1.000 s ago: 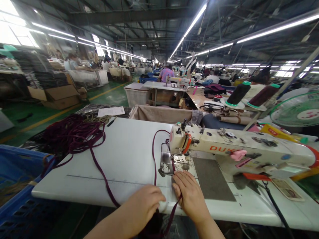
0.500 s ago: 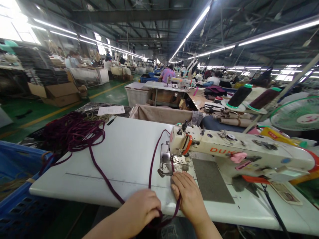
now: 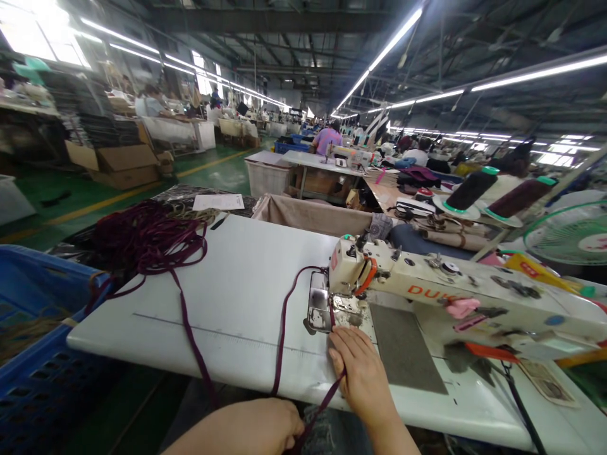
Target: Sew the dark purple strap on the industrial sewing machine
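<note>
A cream sewing machine (image 3: pixel 455 294) stands on the white table (image 3: pixel 237 297). A dark maroon strap (image 3: pixel 279 328) runs from the needle area, loops over the table and drops off the front edge. My right hand (image 3: pixel 363 373) lies flat on the table just before the presser foot, fingers together, pressing the strap. My left hand (image 3: pixel 263 430) sits below the table's front edge, closed around the strap. A tangled pile of the same strap (image 3: pixel 142 237) lies at the table's far left corner.
A blue plastic crate (image 3: pixel 38 354) stands at the left. Thread cones (image 3: pixel 472 189) and a green fan (image 3: pixel 569 230) sit behind the machine. A fabric-lined bin (image 3: pixel 308 218) is beyond the table. Other people work at distant tables.
My left hand has slid down off the table's front edge, drawing the strap with it. My right hand has stayed by the presser foot. The view has shifted slightly.
</note>
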### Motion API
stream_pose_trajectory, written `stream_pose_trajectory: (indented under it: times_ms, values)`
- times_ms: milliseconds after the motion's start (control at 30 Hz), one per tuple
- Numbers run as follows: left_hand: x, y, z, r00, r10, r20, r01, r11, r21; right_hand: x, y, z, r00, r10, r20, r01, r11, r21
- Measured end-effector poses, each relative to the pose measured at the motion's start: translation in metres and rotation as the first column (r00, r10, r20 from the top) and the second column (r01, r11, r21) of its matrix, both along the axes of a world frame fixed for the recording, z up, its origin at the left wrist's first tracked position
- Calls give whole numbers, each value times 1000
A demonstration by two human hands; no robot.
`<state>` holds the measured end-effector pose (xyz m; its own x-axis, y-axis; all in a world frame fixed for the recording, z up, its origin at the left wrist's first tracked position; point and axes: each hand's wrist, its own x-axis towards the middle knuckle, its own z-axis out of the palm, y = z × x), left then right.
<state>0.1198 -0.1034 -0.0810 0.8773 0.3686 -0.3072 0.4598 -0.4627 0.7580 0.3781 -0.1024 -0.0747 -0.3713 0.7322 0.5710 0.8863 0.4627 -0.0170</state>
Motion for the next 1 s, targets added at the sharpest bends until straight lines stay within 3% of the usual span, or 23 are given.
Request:
stream_pose_trajectory:
  times_ms: [100, 200, 267, 333, 400, 433, 500, 667, 767, 833, 900, 1000]
  values:
    - [1, 13, 35, 990, 89, 105, -88, 996, -20, 1, 1, -1, 1000, 7, -1, -7, 1000, 9]
    - [1, 27, 56, 922, 314, 228, -315, 949, -33, 2, 2, -4, 1000, 17, -6, -16, 1000, 16]
    - [1, 37, 58, 828, 495, 263, -525, 850, 52, 2, 2, -5, 1000, 18, -14, -18, 1000, 22]
    - [2, 46, 53, 735, 624, 265, -677, 696, 239, 1, 2, -5, 1000, 18, -23, -17, 1000, 24]
    - [1, 53, 45, 694, 684, 224, -699, 567, 434, 1, 2, -4, 1000, 15, -22, -15, 1000, 19]
    - [1, 54, 42, 700, 688, 192, -673, 544, 502, 1, 2, -3, 1000, 12, -17, -12, 1000, 14]
    - [1, 53, 38, 745, 659, 107, -597, 585, 549, 1, 1, -2, 1000, 7, -5, -7, 1000, 4]
    - [-2, 25, 57, 877, 469, -103, -381, 811, 444, 1, 1, -1, 1000, 14, -8, -14, 1000, -8]
    - [-9, 6, 73, 944, 169, -284, -92, 960, 265, 1, 1, -1, 1000, 7, -5, -7, 1000, -7]
    - [-13, 2, 79, 940, -16, -342, 52, 994, 97, 1, 1, -2, 1000, 3, -5, -3, 1000, -12]
    - [-15, 5, 79, 961, 24, -274, 1, 996, 88, 0, 1, -1, 1000, 5, -8, -5, 1000, -13]
    - [-10, 21, 72, 944, 326, -43, -308, 922, 235, 0, 1, 0, 1000, 15, -14, -15, 1000, 1]
